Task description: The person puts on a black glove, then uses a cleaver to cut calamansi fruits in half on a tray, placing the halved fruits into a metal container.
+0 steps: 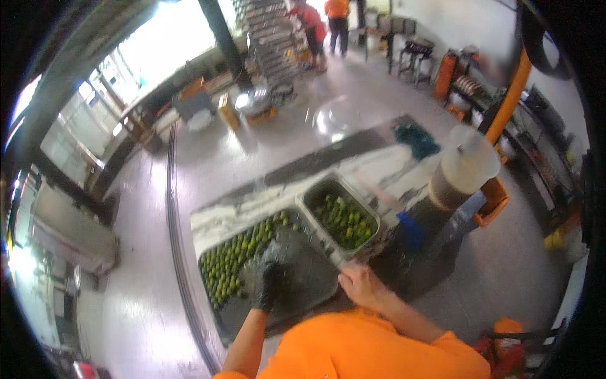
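Observation:
On the near left of the table lies a dark shallow tray (309, 278), its left and far parts covered with small round green fruits (237, 259). My left hand (270, 284), in a black glove, is over the middle of this tray. It looks closed around a greyish, see-through thing (287, 243), too blurred to name. My bare right hand (361, 285) has its fingers curled at the tray's right near corner. Beyond it stands a deep metal pan (374, 218), with more green fruits (344, 221) inside.
A large translucent tub (464, 167) stands at the table's right, beside a blue object (410, 230) and an orange crate (492, 202). Dark green netting-like material (415, 140) lies on the marbled tabletop (221, 218). Two people (338, 25) are far back by a metal rack (268, 41).

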The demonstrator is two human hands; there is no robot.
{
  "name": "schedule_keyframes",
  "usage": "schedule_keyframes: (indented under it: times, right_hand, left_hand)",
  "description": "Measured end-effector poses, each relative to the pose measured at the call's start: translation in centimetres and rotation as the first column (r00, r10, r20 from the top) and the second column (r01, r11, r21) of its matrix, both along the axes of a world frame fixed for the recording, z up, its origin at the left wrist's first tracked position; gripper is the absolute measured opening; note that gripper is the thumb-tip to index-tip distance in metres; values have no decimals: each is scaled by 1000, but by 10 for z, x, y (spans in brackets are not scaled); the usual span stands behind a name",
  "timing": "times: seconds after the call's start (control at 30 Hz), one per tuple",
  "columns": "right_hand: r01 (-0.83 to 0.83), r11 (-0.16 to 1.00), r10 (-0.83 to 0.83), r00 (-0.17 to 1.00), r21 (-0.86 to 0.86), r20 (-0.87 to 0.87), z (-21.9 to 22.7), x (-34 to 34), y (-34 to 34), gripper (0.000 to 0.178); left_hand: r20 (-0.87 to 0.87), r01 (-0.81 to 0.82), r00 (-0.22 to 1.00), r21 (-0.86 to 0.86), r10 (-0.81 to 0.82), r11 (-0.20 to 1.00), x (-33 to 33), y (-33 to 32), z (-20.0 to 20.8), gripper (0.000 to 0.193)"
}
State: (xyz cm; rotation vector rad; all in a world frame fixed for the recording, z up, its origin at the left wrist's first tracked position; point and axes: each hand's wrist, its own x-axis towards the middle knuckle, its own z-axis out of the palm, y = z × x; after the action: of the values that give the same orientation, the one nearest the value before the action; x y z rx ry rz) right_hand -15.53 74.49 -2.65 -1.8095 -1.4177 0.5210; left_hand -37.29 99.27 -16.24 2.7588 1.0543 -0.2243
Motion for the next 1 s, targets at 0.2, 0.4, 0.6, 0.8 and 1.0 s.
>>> schedule_keyframes:
  times: [0.2, 0.4, 0.6, 0.8, 1.0]
  right_hand:
    - [-52, 977, 69, 995, -208, 75, -47, -37, 9, 23]
    - [-31, 930, 41, 999, -366, 20, -33, -42, 27, 30]
    - [-33, 933, 54, 997, -358, 49, -42, -47, 26, 28]
    - [12, 943, 11, 998, -333, 67, -28, -45, 23, 28]
    - [-83, 882, 143, 985, -465, 96, -20, -46, 27, 31]
  left_hand:
    - [265, -129, 955, -22, 130, 991, -36, -55, -101, 54]
    - [583, -287, 706, -283, 402, 915, 4, -63, -2, 25]
    - [666, -271, 569, -401, 482, 875, 16, -64, 10, 18]
    - [622, -306, 595, -409, 508, 860, 20, -59, 5, 18]
    - [683, -190, 515, -499, 519, 846, 12, -53, -15, 26]
